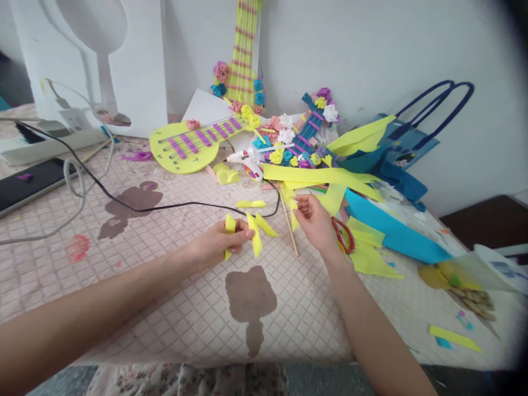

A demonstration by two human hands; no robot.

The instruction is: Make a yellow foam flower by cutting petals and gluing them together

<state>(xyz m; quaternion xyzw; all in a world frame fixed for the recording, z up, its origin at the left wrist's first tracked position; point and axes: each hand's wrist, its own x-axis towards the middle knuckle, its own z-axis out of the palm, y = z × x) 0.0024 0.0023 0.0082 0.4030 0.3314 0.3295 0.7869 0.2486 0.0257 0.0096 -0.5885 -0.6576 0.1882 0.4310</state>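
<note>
My left hand (225, 239) is closed on yellow crepe paper strips: one folded strip (256, 237) stands out from the thumb and fingertip, another (230, 223) sits between the fingers. To the right, my right hand (314, 220) pinches a small yellow paper piece (294, 214) at its fingertips. Between the hands lie a folded yellow strip (267, 226) and a thin wooden stick (290, 225). One more twisted yellow strip (251, 204) rests just beyond. Red-handled scissors (344, 235) lie beside my right wrist, their blades hidden.
A white glue gun (248, 163) trails a black cord (185, 203) across the table. Behind it are a yellow paper guitar (185, 148), a blue one (307, 132) and paper flowers. Yellow sheets (367, 258) and a blue strip (396, 231) lie right; a phone (33, 184) lies left.
</note>
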